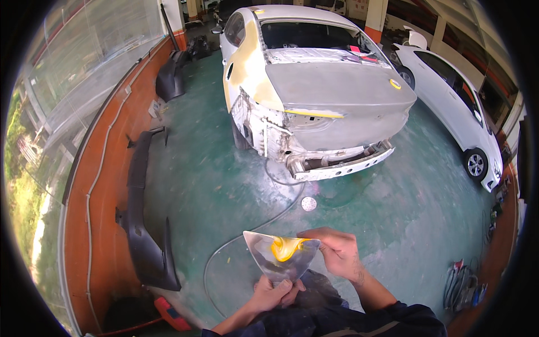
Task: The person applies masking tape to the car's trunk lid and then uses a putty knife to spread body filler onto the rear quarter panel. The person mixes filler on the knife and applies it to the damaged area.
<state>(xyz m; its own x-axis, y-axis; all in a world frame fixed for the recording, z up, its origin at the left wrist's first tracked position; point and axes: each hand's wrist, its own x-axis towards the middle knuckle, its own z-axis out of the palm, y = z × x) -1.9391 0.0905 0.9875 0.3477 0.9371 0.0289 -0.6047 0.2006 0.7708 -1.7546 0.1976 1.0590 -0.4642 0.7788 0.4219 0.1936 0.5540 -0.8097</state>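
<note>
My left hand (276,293) grips the narrow lower part of a triangular metal-grey plate (266,258) with a glossy yellow and cream blob of paste (285,250) near its top edge. My right hand (336,250) is closed at the plate's upper right corner, fingers at the paste's right side; what it pinches is too hidden to name. Beyond them stands a white car (325,135) with bare, sanded grey trunk, patches of tan filler (247,67) on its left rear panel and the bumper removed. A yellow tape roll (395,83) is on the trunk lid.
Dark bumper parts (140,224) lie along the orange low wall (92,224) at left. A hose (236,243) and perforated disc (309,204) are on the floor. A second white car (449,95) stands at right, tools (466,286) at lower right, a red tool (171,314) at lower left.
</note>
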